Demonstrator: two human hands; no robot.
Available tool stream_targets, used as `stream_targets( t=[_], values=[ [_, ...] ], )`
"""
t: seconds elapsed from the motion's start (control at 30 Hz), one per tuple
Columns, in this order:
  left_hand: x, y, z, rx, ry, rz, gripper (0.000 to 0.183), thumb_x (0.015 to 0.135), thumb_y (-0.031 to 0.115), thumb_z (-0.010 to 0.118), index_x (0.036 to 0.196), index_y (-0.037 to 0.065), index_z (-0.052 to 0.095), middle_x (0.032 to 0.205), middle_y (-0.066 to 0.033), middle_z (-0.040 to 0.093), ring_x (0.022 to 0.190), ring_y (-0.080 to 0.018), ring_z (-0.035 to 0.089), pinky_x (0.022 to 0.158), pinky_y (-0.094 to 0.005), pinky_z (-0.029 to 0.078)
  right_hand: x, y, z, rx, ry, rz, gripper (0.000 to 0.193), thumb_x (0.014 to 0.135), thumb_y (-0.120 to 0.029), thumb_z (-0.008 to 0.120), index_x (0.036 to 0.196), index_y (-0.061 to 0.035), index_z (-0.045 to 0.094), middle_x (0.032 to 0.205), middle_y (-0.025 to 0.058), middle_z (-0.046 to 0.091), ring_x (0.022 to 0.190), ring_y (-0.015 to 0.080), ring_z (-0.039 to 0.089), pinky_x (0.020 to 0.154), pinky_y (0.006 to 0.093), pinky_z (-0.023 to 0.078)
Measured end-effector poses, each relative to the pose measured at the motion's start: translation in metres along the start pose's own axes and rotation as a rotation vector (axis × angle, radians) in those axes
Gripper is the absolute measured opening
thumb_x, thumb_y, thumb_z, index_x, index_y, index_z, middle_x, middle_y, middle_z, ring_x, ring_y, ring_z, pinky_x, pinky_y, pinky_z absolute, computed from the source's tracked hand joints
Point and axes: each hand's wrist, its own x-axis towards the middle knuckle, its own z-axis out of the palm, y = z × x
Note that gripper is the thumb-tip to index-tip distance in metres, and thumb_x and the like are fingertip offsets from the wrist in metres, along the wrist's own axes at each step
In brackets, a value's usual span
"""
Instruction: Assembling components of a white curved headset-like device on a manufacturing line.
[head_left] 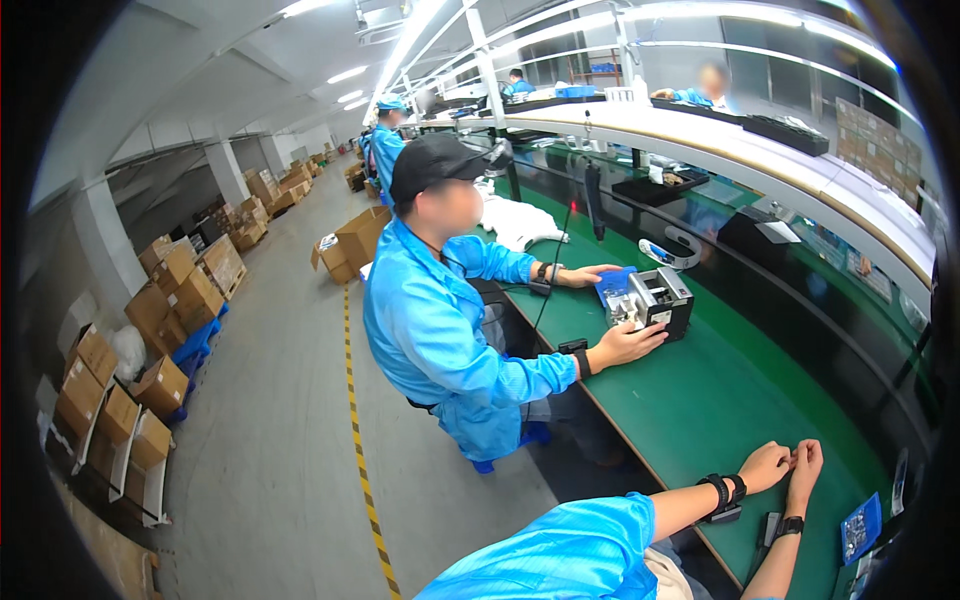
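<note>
Over the green bench top, my left hand (765, 467) and my right hand (805, 463) meet at the fingertips. Both look closed in a pinch; whatever sits between the fingers, if anything, is too small or hidden to tell. Black straps with small dark boxes circle both wrists. Nearest to my right hand is a blue tray (860, 528) of small shiny metal parts, lying at the bench's right side. My left arm wears a blue sleeve (570, 545).
On my left a co-worker (430, 310) in a blue jacket and black cap handles a black-and-silver metal unit (660, 302) beside a blue bin (616, 287). A white cloth (520, 222) lies farther along the green bench (700, 400). Cartons (165, 385) stand across the aisle.
</note>
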Motion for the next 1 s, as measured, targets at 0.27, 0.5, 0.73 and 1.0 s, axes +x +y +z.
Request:
stream_targets(
  t=[0.27,0.5,0.73,1.0],
  values=[
    [0.058,0.012,0.022,0.010,0.009,-0.086,0.027,0.097,0.023,0.059,0.086,-0.001,0.066,0.080,-0.0223,0.070,0.076,-0.0425,0.068,0.066,-0.0525,0.050,-0.004,-0.024,0.005,-0.121,0.184,0.029,0.012,0.106,-0.007,0.054,0.095,-0.0026,0.054,0.086,-0.0007,0.052,0.080,0.0094,0.049,0.071,0.0271,0.043],
    [0.092,0.001,0.052,-0.125,0.004,-0.111,0.021,0.101,0.018,0.054,0.089,0.001,0.055,0.078,-0.0193,0.067,0.071,-0.0426,0.065,0.065,-0.0519,0.049,-0.006,-0.027,0.007,-0.185,0.261,0.104,0.027,0.106,-0.003,0.047,0.131,0.0021,0.054,0.128,0.0112,0.059,0.110,0.0196,0.063,0.101,0.0317,0.050],
    [0.087,0.016,0.030,-0.198,-0.062,-0.151,0.013,0.100,0.013,0.053,0.091,0.003,0.050,0.081,-0.0158,0.061,0.074,-0.0369,0.061,0.066,-0.0462,0.047,-0.011,-0.059,0.020,0.126,0.205,0.258,0.034,0.105,-0.006,0.050,0.138,0.0021,0.048,0.136,0.0127,0.052,0.126,0.0203,0.056,0.108,0.0352,0.047],
    [0.085,0.014,0.037,-0.253,-0.066,-0.175,0.011,0.100,0.011,0.054,0.093,0.004,0.048,0.082,-0.0138,0.062,0.073,-0.0350,0.062,0.065,-0.0447,0.047,-0.010,-0.072,0.011,0.003,0.170,0.258,0.037,0.109,-0.013,0.058,0.142,0.0021,0.050,0.140,0.0183,0.060,0.125,0.0277,0.060,0.110,0.0404,0.048]
  ],
)
